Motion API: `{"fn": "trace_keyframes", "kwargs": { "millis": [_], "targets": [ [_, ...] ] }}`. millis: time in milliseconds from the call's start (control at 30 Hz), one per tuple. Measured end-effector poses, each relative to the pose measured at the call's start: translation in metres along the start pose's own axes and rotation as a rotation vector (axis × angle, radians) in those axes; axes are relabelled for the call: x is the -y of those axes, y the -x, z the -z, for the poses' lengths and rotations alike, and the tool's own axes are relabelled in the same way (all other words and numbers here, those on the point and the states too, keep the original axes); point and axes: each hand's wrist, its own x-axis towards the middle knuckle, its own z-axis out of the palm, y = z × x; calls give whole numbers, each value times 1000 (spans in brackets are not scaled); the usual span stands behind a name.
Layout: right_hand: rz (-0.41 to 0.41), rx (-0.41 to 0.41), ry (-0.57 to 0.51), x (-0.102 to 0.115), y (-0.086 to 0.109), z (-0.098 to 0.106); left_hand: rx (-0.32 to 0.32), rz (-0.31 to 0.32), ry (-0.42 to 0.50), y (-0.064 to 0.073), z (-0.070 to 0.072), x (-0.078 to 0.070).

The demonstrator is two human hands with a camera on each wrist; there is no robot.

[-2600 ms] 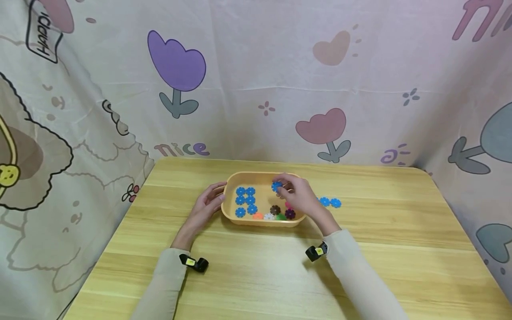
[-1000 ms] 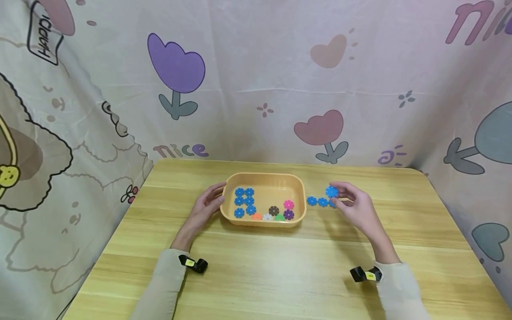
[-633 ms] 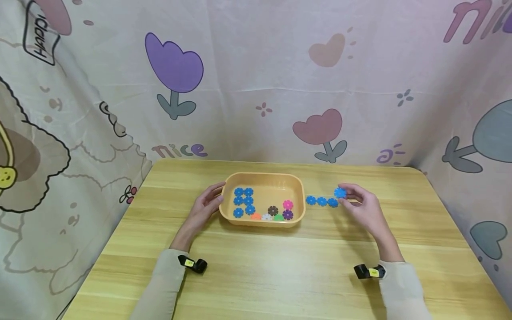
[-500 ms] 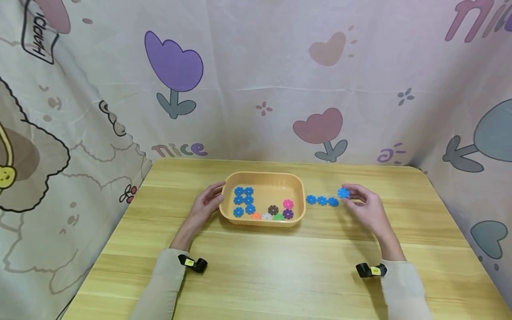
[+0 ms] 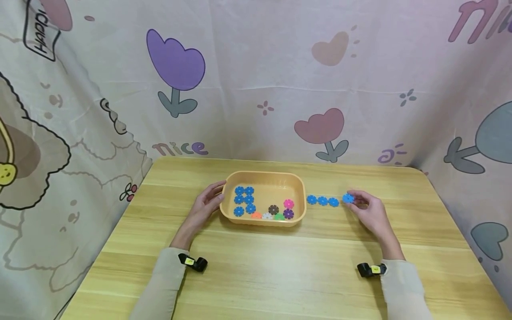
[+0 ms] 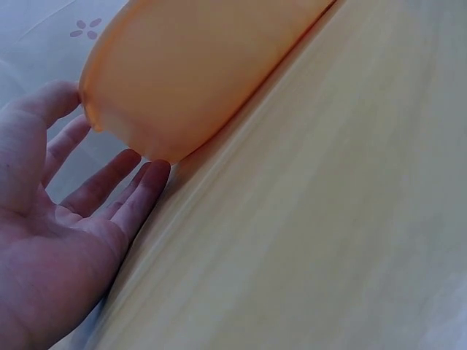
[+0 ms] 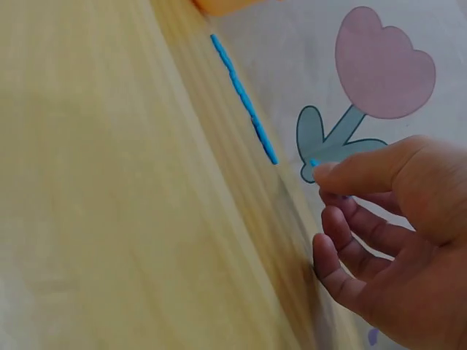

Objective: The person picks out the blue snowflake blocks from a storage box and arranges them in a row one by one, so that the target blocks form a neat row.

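Note:
A yellow-orange plastic basin [image 5: 264, 174] stands on the table, holding several blue notched discs [image 5: 239, 200] at its left and several in other colours along its front and right. My left hand [image 5: 207, 205] touches the basin's left end from outside, the fingertips against its rim and outer wall in the left wrist view. My right hand [image 5: 370, 211] pinches a single blue notched disc [image 5: 348, 198] between thumb and fingertips. Just left of it, a row of blue discs [image 5: 322, 201] lies on the table. From the right wrist view, that row [image 7: 245, 98] appears edge-on as a thin blue line.
The wooden table [image 5: 256, 271] reaches back to a printed curtain [image 5: 248, 66] with tulips and hearts. Inside the basin are pink [image 5: 288, 203], purple [image 5: 288, 214], brown [image 5: 274, 209], white, green and orange discs.
The right hand has carried a blue disc from over the basin to the right, past the row's right end, and has come lower with it. The left hand has stayed at the basin.

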Motion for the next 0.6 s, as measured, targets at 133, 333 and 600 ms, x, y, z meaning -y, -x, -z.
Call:
{"fn": "trace_keyframes", "kwargs": {
  "millis": [133, 333, 600],
  "targets": [
    [-12, 0, 26, -3, -1, -1, 2, -4, -8, 0, 0, 1],
    [-16, 21, 57, -3, -2, -4, -12, 10, -3, 1, -1, 0],
    [-44, 56, 88, -10, -2, -5, -18, 3, -8, 1, -1, -2]
  ]
}}
